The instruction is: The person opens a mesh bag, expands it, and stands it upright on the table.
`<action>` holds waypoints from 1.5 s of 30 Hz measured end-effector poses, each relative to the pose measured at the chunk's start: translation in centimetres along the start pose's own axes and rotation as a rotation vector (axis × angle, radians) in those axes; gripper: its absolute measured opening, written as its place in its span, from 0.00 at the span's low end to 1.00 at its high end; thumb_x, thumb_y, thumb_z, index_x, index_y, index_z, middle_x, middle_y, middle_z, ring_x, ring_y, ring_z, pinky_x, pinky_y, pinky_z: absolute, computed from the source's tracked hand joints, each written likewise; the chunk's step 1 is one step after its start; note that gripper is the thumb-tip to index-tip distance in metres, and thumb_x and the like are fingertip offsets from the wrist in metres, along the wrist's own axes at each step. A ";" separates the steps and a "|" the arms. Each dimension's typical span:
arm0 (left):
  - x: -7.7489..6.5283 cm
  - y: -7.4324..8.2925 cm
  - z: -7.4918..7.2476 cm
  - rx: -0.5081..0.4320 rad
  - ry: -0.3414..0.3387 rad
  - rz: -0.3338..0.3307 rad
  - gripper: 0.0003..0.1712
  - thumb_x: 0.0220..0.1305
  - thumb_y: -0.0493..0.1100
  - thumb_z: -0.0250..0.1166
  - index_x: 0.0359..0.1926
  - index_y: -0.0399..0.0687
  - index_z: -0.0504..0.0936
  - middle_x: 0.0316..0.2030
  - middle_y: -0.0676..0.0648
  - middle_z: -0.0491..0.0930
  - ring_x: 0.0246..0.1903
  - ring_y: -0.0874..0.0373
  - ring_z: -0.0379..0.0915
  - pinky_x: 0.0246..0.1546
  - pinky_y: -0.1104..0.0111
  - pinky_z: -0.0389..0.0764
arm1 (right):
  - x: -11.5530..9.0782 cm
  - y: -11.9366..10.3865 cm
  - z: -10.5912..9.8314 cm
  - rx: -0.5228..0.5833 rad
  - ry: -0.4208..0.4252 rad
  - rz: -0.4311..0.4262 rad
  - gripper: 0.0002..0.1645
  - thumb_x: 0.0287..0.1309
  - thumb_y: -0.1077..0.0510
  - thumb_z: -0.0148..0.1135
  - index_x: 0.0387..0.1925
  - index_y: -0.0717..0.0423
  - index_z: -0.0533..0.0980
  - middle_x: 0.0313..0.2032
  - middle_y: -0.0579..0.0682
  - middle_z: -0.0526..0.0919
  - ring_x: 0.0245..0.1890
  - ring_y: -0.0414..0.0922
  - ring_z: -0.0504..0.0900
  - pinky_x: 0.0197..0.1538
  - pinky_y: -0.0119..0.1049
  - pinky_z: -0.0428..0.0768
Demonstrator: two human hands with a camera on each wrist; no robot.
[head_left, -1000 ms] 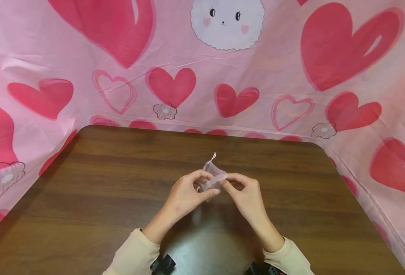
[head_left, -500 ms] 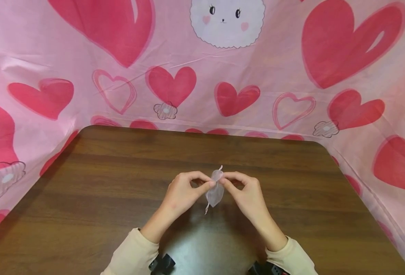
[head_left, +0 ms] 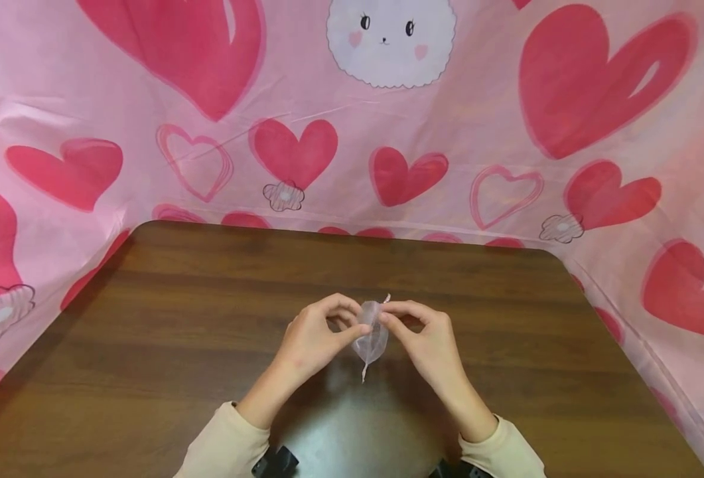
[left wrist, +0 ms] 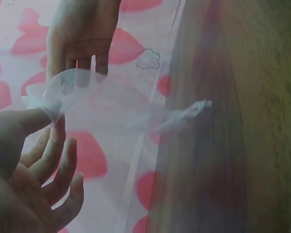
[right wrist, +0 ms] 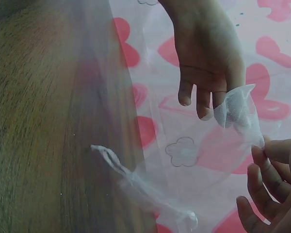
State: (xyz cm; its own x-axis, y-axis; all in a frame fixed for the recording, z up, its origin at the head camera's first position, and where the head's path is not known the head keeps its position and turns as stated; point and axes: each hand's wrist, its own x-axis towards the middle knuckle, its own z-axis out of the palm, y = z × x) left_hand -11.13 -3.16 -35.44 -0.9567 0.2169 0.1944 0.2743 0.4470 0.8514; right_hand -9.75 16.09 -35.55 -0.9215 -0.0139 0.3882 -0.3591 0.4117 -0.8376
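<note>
1. Nearest the person, the beige left sleeve (head_left: 226,441) and right sleeve (head_left: 501,448) run out of the frame; the black devices (head_left: 275,463) by the cuffs are also cut off, the right one more so.
2. The left hand (head_left: 318,335) has its thumb and forefinger brought together in a pinch on the edge of a sheer white bag (head_left: 371,344); its other fingers are loosely bent, partly hidden in the head view.
3. The right hand (head_left: 426,335) pinches the bag's opposite side — thumb and forefinger narrow, the remaining fingers relaxed in the right wrist view.
4. The bag is between the two hands, above the desk (head_left: 208,332). Its folds are hard to make out, being see-through; in the right wrist view left fingertips show through the mesh, and I cannot tell whether they are inside or behind. A near cord end (head_left: 363,375) points toward the person, a far cord end (head_left: 388,298) away.
5. The desk is dark wood grain with rounded far corners and a pale glare between the forearms.
6. Beyond and along both sides hangs a creased pink cloth (head_left: 435,119) — red hearts, sketched flowers, a white fluffy face cropped at the top.
</note>
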 end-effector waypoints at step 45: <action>0.0 0.2 0.1 0.010 0.134 0.036 0.07 0.55 0.48 0.76 0.33 0.64 0.86 0.24 0.65 0.79 0.27 0.70 0.75 0.33 0.65 0.74 | 0.0 -0.1 0.0 0.009 0.024 -0.060 0.04 0.52 0.62 0.75 0.30 0.53 0.86 0.29 0.42 0.86 0.29 0.40 0.81 0.37 0.34 0.77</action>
State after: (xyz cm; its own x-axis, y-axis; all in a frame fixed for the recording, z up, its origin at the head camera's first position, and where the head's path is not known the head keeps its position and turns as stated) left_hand -11.10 -3.01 -35.28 -0.9503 0.1154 0.2891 0.3095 0.4497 0.8378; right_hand -9.74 16.02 -35.47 -0.8946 -0.0158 0.4466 -0.4145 0.4027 -0.8161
